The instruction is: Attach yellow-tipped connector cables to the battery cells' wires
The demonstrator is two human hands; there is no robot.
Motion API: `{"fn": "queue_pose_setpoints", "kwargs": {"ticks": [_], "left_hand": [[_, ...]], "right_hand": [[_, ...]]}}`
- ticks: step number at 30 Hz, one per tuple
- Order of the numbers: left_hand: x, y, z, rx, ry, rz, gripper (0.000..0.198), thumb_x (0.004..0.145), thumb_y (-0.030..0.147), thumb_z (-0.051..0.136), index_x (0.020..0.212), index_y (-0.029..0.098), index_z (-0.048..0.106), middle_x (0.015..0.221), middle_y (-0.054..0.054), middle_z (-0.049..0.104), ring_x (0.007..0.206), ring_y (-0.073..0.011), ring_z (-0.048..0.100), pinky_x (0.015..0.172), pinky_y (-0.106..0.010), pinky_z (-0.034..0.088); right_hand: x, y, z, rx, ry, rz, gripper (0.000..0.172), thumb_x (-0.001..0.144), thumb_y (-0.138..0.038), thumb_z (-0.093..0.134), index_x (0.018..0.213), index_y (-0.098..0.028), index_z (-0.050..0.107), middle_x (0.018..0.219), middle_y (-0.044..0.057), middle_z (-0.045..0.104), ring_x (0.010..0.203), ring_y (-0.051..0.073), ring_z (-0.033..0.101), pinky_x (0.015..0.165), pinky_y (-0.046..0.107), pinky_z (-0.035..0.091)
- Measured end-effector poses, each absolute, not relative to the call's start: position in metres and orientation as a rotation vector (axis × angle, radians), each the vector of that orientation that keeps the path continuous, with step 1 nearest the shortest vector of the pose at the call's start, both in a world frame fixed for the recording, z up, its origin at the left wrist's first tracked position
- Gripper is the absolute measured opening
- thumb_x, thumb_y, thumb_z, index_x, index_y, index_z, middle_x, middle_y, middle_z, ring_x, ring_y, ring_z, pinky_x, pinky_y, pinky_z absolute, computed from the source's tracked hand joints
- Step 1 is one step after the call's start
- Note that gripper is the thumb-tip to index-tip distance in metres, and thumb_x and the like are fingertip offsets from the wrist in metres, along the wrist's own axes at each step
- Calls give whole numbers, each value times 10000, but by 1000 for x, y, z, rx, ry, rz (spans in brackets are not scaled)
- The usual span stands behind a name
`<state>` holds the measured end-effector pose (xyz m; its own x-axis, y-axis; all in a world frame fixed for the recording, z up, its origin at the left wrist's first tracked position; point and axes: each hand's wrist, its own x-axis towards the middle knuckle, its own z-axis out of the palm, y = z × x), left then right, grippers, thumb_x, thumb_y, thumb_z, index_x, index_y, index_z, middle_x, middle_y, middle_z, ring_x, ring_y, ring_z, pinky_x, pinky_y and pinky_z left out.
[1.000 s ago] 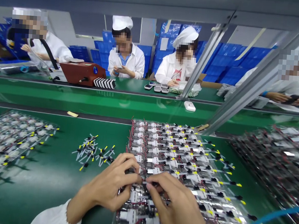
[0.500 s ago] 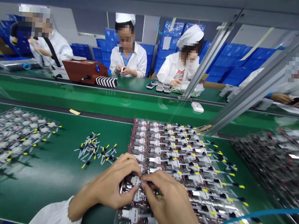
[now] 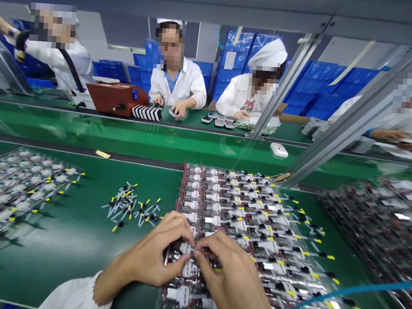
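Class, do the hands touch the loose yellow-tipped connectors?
No: the left hand and right hand are on the clear plastic tray, right of the loose connectors.

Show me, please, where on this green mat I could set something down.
The widest bare green mat lies left of your left hand, below the loose yellow-tipped leads and the left tray. A strip runs above those leads, along the far rail. It is crowded at the middle tray, under your right hand.

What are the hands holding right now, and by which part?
The left hand and right hand pinch a wired part's white tab between them; the exact grip is hidden.
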<state>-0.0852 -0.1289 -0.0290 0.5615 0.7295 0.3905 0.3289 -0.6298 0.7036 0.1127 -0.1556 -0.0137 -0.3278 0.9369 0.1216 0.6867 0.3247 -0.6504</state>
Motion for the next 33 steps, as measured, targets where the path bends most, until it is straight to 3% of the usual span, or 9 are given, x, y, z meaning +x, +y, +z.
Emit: {"fn": "queue_pose_setpoints", "kwargs": {"ticks": [6,10,19,33], "left_hand": [[-84,-131,-32,2172,871,890,303,788,56,568,1049,207,555,965,-54,565,1031,-228,467,898,-371,431],[-85,-133,-33,2178,896,899,278,808,70,573,1050,208,563,926,-49,549,1011,-228,482,874,-365,439],[-85,-134,-33,2171,879,923,267,802,78,583,1040,199,578,941,-58,565,1010,-230,483,875,-370,437],[-85,-132,-32,2153,865,946,259,815,90,589,1052,193,582,953,-70,586,1004,-234,492,877,-386,445]], "right_hand": [[115,-155,-16,-1469,-2121,717,140,923,-167,546,862,-263,628,878,5,631,873,222,630,790,329,479],[114,-155,-17,-1486,-2101,749,125,924,-181,543,872,-262,622,893,6,628,894,230,625,762,329,461],[115,-157,-15,-1471,-2089,816,136,942,-209,506,901,-260,625,930,12,638,936,238,618,849,369,452],[115,-156,-17,-1460,-2096,762,148,950,-216,499,903,-253,634,907,29,641,917,241,636,781,338,478]]}}
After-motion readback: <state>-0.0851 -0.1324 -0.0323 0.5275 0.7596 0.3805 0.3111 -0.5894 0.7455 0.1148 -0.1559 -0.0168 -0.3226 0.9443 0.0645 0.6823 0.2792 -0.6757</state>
